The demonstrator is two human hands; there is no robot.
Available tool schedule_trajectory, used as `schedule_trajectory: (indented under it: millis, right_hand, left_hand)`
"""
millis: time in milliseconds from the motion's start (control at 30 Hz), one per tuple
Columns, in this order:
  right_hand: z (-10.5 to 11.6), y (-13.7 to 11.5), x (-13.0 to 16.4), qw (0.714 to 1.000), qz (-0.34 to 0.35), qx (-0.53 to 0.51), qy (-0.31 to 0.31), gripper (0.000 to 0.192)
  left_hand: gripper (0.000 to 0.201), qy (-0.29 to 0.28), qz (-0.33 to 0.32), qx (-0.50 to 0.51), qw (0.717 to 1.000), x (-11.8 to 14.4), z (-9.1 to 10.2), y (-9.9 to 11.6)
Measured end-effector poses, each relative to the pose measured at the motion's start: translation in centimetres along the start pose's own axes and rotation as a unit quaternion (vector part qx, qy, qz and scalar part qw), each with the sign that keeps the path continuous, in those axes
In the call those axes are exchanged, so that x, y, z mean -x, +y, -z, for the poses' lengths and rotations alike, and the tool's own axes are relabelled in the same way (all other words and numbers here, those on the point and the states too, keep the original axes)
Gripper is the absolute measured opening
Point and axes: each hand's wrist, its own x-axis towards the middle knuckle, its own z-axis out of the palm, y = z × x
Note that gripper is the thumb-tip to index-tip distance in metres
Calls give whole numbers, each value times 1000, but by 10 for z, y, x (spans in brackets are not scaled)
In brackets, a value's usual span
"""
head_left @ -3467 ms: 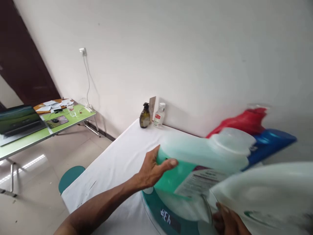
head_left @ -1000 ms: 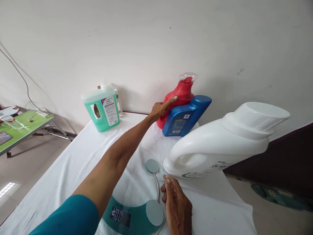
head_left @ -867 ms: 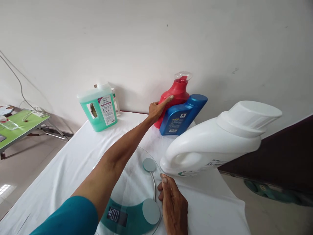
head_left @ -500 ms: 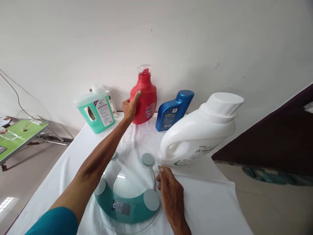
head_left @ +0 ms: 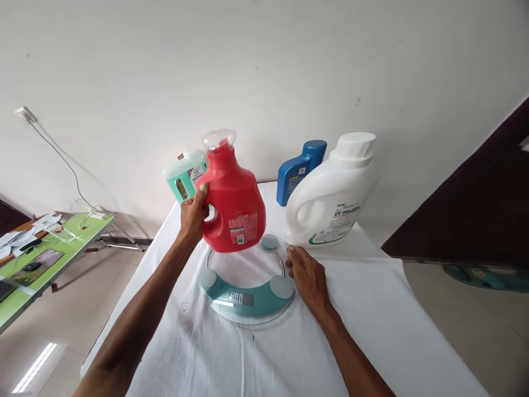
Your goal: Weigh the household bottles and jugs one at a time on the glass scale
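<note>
My left hand point(head_left: 192, 218) grips a red detergent bottle point(head_left: 237, 198) by its handle. Clear plastic film point(head_left: 218, 139) covers the bottle's neck. The bottle is held above the far part of a round glass bathroom scale point(head_left: 262, 294), hiding some of it. Zeros show on the scale's display point(head_left: 241, 298). At the scale's right rim, my right hand point(head_left: 309, 275) is closed, with thumb and fingertips pinching the glass edge. A white detergent jug point(head_left: 330, 207) stands just beyond that hand.
Near the wall stand a blue bottle point(head_left: 300, 173) and a translucent jug of green liquid point(head_left: 182, 176), partly behind my left hand and the red bottle. White cloth point(head_left: 355, 314) covers the table. At the left is a green table point(head_left: 74, 237) with papers and a cable.
My left hand has lifted the red bottle from beside the wall and brought it nearer, over the scale. My right hand stays at the scale's rim. The camera view has shifted.
</note>
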Motion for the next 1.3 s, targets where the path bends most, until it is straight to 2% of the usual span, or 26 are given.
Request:
schedule_trajectory:
  millis: [133, 267, 500, 700, 867, 967, 1133, 1233, 1300]
  right_hand:
    - [0, 0, 0, 1000, 8, 6, 0, 55]
    - [-2, 2, 0, 1000, 11, 10, 4, 56]
    - [-5, 5, -2, 1000, 8, 2, 9, 57]
    - [-2, 2, -2, 1000, -18, 5, -4, 54]
    - [-1, 1, -2, 999, -31, 14, -6, 56]
    - [-1, 1, -2, 999, -31, 34, -5, 57]
    - [-1, -2, -1, 997, -31, 63, -3, 55]
    - [-1, -3, 1, 997, -40, 65, -3, 57]
    - [-1, -3, 1, 997, -47, 61, 0, 59]
  left_hand:
    - [88, -16, 28, 12, 999, 34, 13, -6]
    - [87, -11, 41, 21, 999, 48, 21, -15]
    - [85, -10, 20, 26, 999, 47, 24, -31]
    - [83, -37, 10, 15, 999, 50, 21, -38]
    - [71, -45, -19, -19, 999, 43, 38, -45]
    - [69, -28, -21, -44, 998, 33, 59, -62]
    - [61, 51, -12, -133, 990, 30, 92, -114]
    - [57, 54, -1, -164, 985, 32, 104, -138]
    - [55, 38, 2, -174, 984, 32, 108, -146]
